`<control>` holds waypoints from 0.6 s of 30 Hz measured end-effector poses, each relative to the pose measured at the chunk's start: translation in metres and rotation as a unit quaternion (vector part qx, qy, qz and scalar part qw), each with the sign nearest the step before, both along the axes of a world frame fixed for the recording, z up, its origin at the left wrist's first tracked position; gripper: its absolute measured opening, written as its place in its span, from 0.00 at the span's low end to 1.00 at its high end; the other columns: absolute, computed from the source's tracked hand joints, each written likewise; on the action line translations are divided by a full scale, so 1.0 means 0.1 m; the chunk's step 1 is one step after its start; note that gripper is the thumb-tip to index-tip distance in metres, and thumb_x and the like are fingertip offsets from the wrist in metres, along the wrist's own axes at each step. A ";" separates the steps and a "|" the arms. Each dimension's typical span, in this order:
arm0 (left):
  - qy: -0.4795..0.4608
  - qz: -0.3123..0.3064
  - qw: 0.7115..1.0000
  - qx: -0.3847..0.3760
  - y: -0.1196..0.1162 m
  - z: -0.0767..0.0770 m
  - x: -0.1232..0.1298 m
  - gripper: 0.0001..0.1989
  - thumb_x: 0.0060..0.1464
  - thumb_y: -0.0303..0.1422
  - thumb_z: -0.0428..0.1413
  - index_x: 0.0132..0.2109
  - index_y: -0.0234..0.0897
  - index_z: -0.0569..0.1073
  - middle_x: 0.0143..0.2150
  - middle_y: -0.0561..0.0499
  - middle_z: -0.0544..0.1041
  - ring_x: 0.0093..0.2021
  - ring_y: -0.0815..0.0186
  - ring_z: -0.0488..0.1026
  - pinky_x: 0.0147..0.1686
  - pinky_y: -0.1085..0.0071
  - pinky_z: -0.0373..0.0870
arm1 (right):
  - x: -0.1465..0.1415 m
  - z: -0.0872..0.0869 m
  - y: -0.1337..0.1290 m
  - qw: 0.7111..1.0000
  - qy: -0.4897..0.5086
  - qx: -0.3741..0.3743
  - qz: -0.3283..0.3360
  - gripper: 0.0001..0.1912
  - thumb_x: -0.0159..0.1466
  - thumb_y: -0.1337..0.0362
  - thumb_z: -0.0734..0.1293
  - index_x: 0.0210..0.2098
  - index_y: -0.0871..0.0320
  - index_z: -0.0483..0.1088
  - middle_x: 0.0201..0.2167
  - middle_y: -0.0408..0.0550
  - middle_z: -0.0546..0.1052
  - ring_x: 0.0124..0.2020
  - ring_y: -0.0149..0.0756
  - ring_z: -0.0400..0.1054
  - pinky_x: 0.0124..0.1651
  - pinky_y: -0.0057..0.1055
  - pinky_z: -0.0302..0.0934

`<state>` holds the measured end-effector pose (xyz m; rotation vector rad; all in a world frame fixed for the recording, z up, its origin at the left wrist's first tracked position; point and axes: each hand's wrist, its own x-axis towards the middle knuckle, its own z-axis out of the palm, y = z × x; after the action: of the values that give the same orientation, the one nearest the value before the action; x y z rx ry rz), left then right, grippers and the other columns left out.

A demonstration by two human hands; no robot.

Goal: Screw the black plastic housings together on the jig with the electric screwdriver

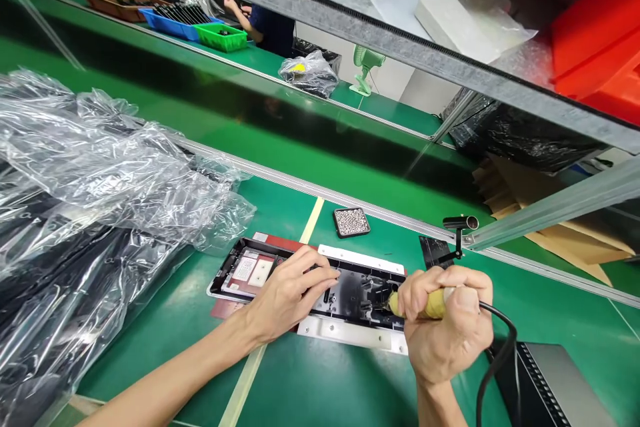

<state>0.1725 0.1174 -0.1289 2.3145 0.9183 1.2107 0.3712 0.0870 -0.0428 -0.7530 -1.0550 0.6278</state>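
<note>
Room on bench [345, 390] before housing [350, 290]; left hand [290, 290] over rim [230, 296], grip unclear; right hand [447, 327] tight around yellow tool [433, 304].

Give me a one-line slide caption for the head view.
Right hand holds a yellow-handled corded tool at a black housing, left hand laid across it; a small-parts tray sits beyond.

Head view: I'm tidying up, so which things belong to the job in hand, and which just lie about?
Likely in the job: black housing, white rails, yellow-handled tool in the right hand, tray of tiny pieces.

Seemingly just lying about: green fan, red container, white block.
</note>
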 end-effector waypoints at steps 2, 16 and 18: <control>-0.023 0.012 1.000 0.003 -0.01 -0.04 0.02 0.12 0.64 0.21 0.57 0.52 0.37 0.75 0.43 0.47 0.75 0.43 0.64 0.68 0.43 0.64 0.70 | -0.01 0.01 -0.01 1.000 -0.007 -0.017 -0.001 0.08 0.73 0.57 0.59 0.43 0.54 0.65 0.16 0.35 0.65 0.14 0.28 0.56 0.15 0.25 0.56; -0.099 0.030 0.993 0.052 -0.07 -0.09 0.01 0.17 0.59 0.16 0.59 0.52 0.36 0.75 0.41 0.49 0.78 0.41 0.66 0.70 0.42 0.65 0.71 | 0.04 0.06 0.01 0.994 -0.066 -0.055 0.061 0.21 0.74 0.60 0.58 0.25 0.59 0.66 0.22 0.44 0.67 0.21 0.31 0.65 0.22 0.32 0.61; -0.097 0.029 0.993 0.058 -0.08 -0.09 0.01 0.17 0.59 0.16 0.59 0.52 0.36 0.75 0.41 0.49 0.78 0.40 0.66 0.71 0.42 0.65 0.71 | 0.06 0.07 0.00 0.993 -0.074 -0.058 0.067 0.20 0.74 0.61 0.58 0.26 0.59 0.67 0.23 0.44 0.68 0.21 0.31 0.65 0.22 0.32 0.62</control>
<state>0.1735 0.1094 -0.1384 2.2207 0.8716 1.5206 0.3775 0.0871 -0.0353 -0.8434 -1.2207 0.7626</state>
